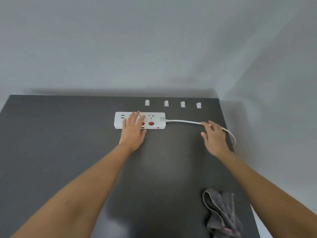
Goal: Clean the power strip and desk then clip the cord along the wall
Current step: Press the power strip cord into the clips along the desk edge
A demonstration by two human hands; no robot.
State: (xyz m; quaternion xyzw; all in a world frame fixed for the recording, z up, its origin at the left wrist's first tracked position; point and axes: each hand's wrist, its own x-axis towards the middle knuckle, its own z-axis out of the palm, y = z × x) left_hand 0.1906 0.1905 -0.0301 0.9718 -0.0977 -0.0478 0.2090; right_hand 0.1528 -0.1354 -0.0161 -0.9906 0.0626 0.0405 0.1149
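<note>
White power strip [139, 120] lay mid-desk [51, 143] under the flat, spread left hand [133, 130] while the right hand [214, 136] rested open-fingered on its cord [184, 121], apparently the clipping step, next needing the cord pressed into the four clips [173, 103].

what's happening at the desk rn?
A person is working at a dark desk set against the wall. The left hand lies flat on a white power strip, holding it down. The right hand rests on the strip's white cord, which curves off toward the desk's right edge. Four small white clips sit in a row near the wall, none holding the cord yet. A grey cloth lies crumpled at the near right, untouched.
</note>
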